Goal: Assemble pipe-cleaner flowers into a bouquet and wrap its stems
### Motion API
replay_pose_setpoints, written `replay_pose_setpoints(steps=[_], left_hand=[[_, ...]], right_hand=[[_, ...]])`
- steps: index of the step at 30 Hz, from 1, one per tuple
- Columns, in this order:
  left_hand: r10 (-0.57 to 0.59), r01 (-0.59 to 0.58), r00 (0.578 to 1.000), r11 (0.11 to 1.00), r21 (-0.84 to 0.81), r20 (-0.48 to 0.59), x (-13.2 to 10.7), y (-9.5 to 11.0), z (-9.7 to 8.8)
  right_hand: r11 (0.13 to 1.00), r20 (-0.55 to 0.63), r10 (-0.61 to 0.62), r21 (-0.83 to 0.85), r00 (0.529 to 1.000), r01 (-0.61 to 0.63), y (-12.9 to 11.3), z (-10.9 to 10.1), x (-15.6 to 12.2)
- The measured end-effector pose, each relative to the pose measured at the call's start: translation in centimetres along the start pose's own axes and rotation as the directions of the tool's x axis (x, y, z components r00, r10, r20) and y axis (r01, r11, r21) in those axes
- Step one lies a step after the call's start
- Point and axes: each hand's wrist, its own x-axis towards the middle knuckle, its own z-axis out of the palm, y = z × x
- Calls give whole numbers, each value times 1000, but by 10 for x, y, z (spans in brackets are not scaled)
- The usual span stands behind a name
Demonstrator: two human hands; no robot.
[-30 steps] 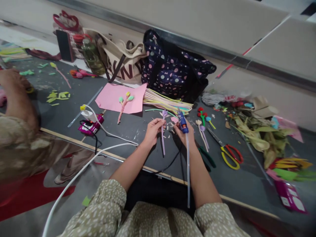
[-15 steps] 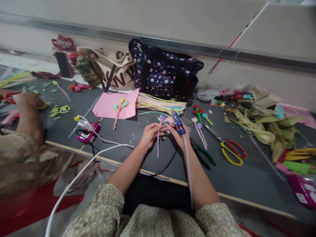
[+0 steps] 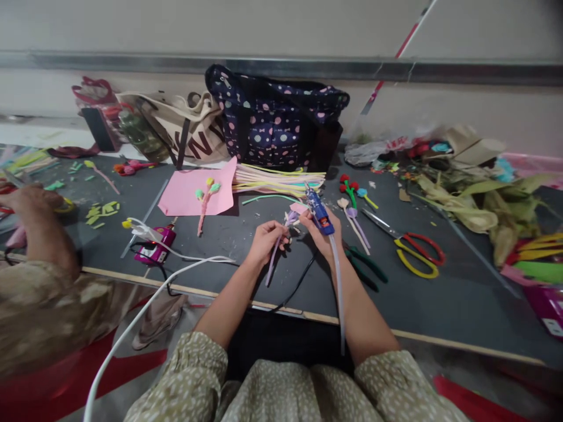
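Observation:
My left hand (image 3: 263, 241) is closed round a lilac foam flower stem (image 3: 274, 257), its small bloom up by my fingers and its tail slanting down toward me. My right hand (image 3: 322, 234) grips a blue glue gun (image 3: 317, 213) with a clear glue stick (image 3: 338, 293) trailing back along my forearm. The gun's nozzle points up and away, just right of the bloom. Both hands hover over a dark grey table (image 3: 440, 305).
Pink paper (image 3: 185, 196) with a small flower lies left of my hands, beside a pink glue gun (image 3: 153, 251) and white cable. Foam strips (image 3: 277, 179), two bags (image 3: 272, 117), scissors (image 3: 413, 252), green pliers and finished flowers lie around. Another person's arm (image 3: 39, 234) works at the left.
The view has swung round. My left hand tilted the lilac stem so its tail slants left, and both hands drew closer together.

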Motion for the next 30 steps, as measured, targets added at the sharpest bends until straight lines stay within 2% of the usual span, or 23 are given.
replay_pose_setpoints(steps=[5, 12, 20, 30], left_hand=[[1, -1, 1000, 1000, 20, 12, -2, 0, 1], [33, -34, 999, 999, 32, 25, -5, 0, 3], [36, -37, 998, 999, 30, 43, -6, 1, 4], [53, -55, 998, 997, 56, 42, -8, 3, 6]], right_hand=[[1000, -55, -5, 10, 998, 5, 2, 3, -1], [998, -81, -24, -66, 996, 19, 0, 5, -1], [958, -18, -77, -277, 997, 69, 3, 1, -3], [952, -9, -100, -291, 995, 93, 7, 2, -4]])
